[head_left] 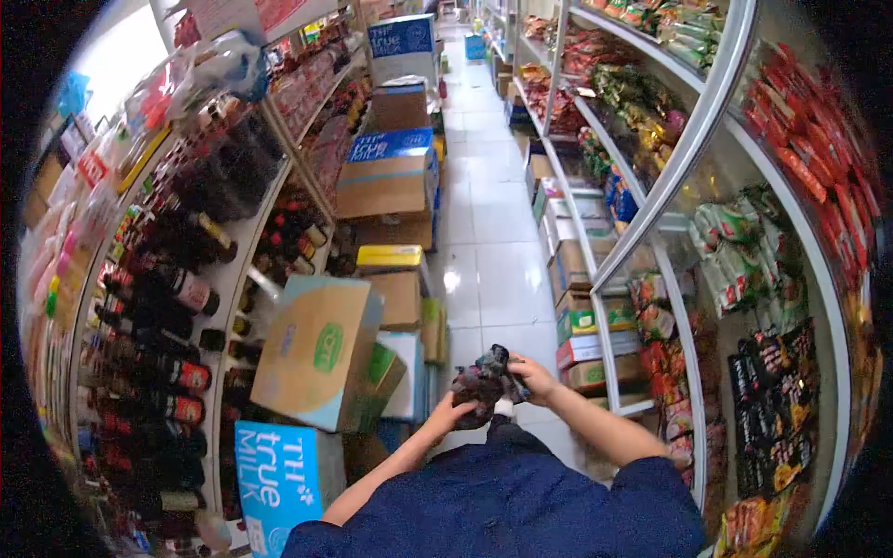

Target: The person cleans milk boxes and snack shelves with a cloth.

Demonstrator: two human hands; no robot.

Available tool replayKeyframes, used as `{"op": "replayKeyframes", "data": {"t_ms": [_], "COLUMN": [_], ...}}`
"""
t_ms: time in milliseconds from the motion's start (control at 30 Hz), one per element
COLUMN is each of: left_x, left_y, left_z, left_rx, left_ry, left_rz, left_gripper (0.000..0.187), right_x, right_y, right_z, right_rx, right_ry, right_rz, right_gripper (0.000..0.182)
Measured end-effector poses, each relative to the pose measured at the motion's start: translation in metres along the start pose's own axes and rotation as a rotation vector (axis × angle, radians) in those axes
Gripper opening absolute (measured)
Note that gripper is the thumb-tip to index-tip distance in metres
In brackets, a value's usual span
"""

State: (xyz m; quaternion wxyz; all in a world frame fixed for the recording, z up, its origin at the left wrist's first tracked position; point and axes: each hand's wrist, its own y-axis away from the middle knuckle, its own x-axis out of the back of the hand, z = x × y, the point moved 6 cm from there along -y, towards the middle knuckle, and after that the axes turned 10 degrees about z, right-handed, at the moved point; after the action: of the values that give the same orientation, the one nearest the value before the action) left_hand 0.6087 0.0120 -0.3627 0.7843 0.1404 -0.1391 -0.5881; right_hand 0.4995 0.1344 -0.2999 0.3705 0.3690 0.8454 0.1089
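A dark, crumpled bundle with purplish and grey patches is held in front of my body, above the aisle floor. I cannot make out whether it is cloth or a bag. My left hand grips its lower left side. At its upper right, my right hand has its fingers closed on the other end. Just below the bundle, a small white thing shows between the hands, too small to name.
Cartons line the aisle's left side, including a brown box and a blue milk carton. Behind them is a shelf of dark bottles. To the right, a glass-fronted shelf holds packets. White floor tiles run ahead.
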Motion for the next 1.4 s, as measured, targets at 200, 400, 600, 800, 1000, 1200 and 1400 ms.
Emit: {"op": "replayKeyframes", "data": {"t_ms": [200, 400, 600, 800, 1000, 1200, 1400], "left_x": [-0.010, -0.009, 0.002, 0.058, 0.099, 0.112, 0.138], "left_y": [-0.097, -0.166, -0.198, -0.245, -0.362, -0.482, -0.572], "left_z": [0.072, 0.124, 0.136, 0.172, 0.225, 0.338, 0.372], "left_rx": [-0.121, -0.212, -0.168, -0.176, -0.193, -0.454, -0.595], "left_ry": [0.154, -0.123, -0.177, 0.004, -0.122, -0.383, -0.373], "left_rz": [0.233, 0.402, 0.426, 0.648, 0.613, 0.472, 0.549], "left_gripper": [0.022, 0.015, 0.018, 0.016, 0.025, 0.025, 0.022], "right_x": [0.062, 0.124, 0.141, 0.122, 0.051, 0.024, 0.062], "right_y": [-0.034, -0.079, -0.146, -0.244, -0.351, -0.468, -0.546], "right_z": [-0.073, -0.107, -0.150, -0.191, -0.254, -0.342, -0.392], "right_rx": [0.619, 0.466, 0.329, 0.555, 0.522, 0.717, 0.640], "right_ry": [0.944, 0.754, 0.653, 0.816, 0.961, 1.103, 1.035], "right_rz": [0.483, 0.507, 0.400, 0.362, 0.058, 0.079, 0.215], "right_gripper": [0.037, 0.033, 0.028, 0.017, 0.036, 0.045, 0.028]}}
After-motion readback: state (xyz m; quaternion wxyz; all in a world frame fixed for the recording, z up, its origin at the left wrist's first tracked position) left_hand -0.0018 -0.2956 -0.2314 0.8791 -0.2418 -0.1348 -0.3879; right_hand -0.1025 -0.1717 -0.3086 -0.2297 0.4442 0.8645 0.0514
